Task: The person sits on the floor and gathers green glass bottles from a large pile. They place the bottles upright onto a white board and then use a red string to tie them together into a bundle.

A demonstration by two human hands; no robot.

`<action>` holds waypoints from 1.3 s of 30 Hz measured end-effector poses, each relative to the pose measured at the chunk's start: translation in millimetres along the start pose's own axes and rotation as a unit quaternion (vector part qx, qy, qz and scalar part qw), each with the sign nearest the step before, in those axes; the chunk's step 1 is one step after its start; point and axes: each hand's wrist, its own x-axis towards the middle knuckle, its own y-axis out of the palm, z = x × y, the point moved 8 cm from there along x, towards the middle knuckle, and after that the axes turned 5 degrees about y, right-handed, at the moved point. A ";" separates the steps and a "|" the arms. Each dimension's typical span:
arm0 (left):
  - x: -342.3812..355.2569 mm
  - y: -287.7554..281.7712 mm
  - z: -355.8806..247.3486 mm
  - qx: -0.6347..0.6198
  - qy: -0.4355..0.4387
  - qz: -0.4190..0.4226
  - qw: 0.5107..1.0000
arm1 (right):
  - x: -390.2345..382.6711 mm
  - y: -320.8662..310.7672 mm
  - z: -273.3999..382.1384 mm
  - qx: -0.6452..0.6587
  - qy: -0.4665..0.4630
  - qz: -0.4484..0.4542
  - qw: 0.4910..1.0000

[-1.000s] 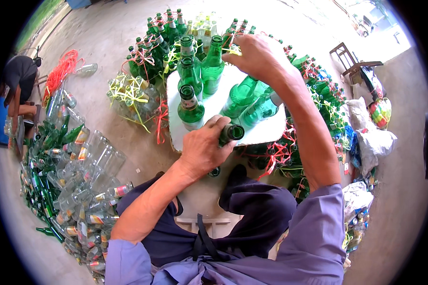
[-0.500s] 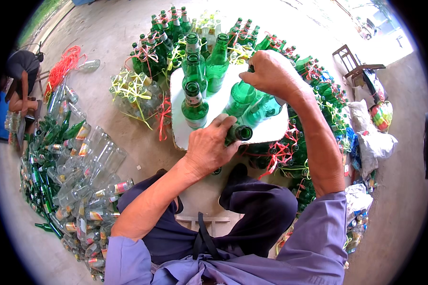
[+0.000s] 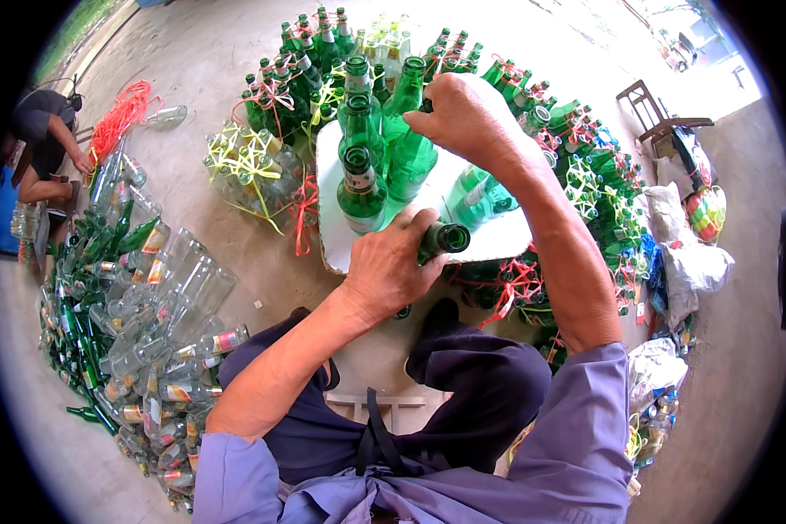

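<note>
My right hand (image 3: 468,115) is closed round the neck of a green bottle (image 3: 411,163), which stands on or just over a white tabletop (image 3: 463,251); which of the two, I cannot tell. Several green bottles are upright at the table's left side, with the closest one (image 3: 361,199) bearing a label on its neck. My left hand (image 3: 391,264) grips another green bottle (image 3: 445,240) at the near edge, its mouth tilted toward me and its body mostly hidden. One more pale green bottle (image 3: 484,197) sits on the table beside my right forearm, partly covered by it.
Tied bundles of green bottles (image 3: 275,100) ring the table's far and right sides. A clear-bottle bundle (image 3: 253,170) with yellow ties stands left. Loose bottles (image 3: 162,349) cover the left floor, near red string (image 3: 120,122) and another person (image 3: 48,144). White sacks (image 3: 694,266) lie right.
My right hand has carried its bottle leftward, up beside the standing group. My left hand keeps its bottle in nearly the same place. The other person's arm has reached toward the red string.
</note>
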 end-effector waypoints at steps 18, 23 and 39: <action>1.8 -4.3 6.0 -0.012 -0.015 -0.013 1.000 | -79.8 -3.3 -34.6 0.237 0.131 0.049 0.961; 4.4 -5.0 10.9 -0.021 -0.013 -0.029 0.999 | -122.1 9.4 -19.0 0.401 0.098 0.165 0.896; -30.4 18.2 1.7 0.041 0.031 0.084 0.995 | -102.4 31.7 -1.3 0.340 0.134 -0.006 0.931</action>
